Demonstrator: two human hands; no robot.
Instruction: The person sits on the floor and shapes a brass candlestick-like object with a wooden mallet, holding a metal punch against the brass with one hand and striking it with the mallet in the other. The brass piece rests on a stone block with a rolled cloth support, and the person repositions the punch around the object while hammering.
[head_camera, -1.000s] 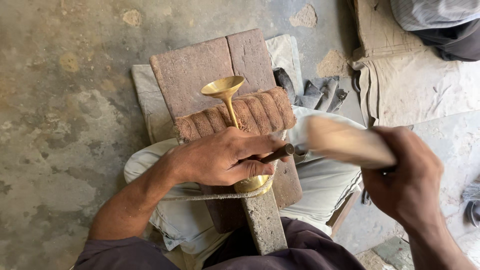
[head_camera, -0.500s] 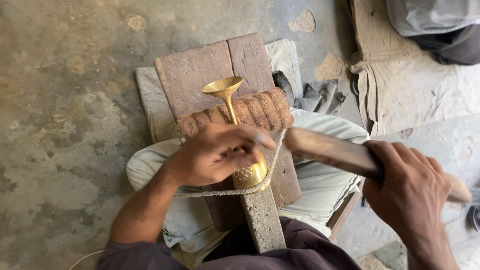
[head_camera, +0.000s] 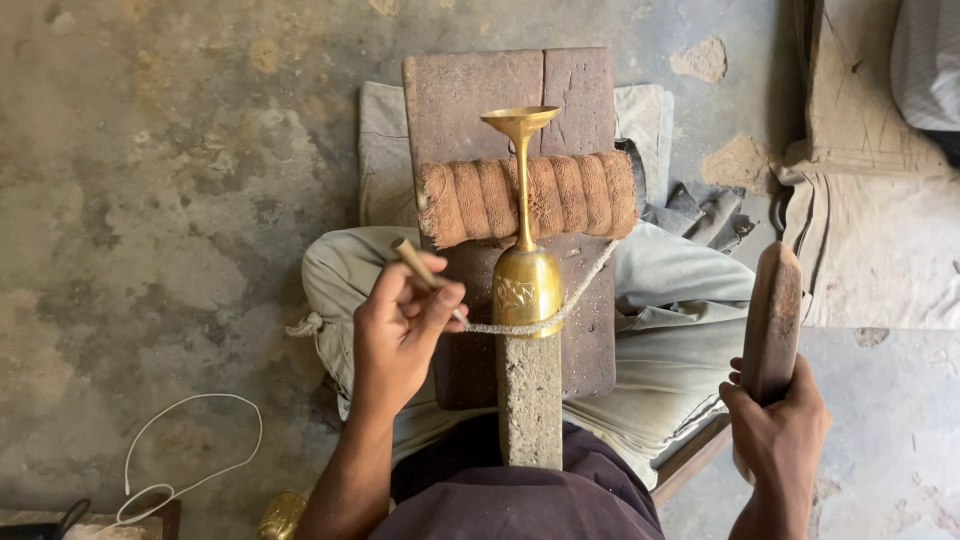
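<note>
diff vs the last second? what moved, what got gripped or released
The right hand pulled the wooden mallet back from over the brass goblet out to the right, now upright. The left hand lifted off the goblet's bowl, its small punch now raised and tilted clear of the metal. Nothing was let go. Unchanged: goblet across the rope-wrapped roll, cord around it, board.

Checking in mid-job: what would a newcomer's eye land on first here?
The brass goblet, lying along the wooden board at centre with its stem across a rope-wound roll. The left hand pinches a small chisel beside its bowl. The right hand holds a wooden mallet upright at right.
</note>
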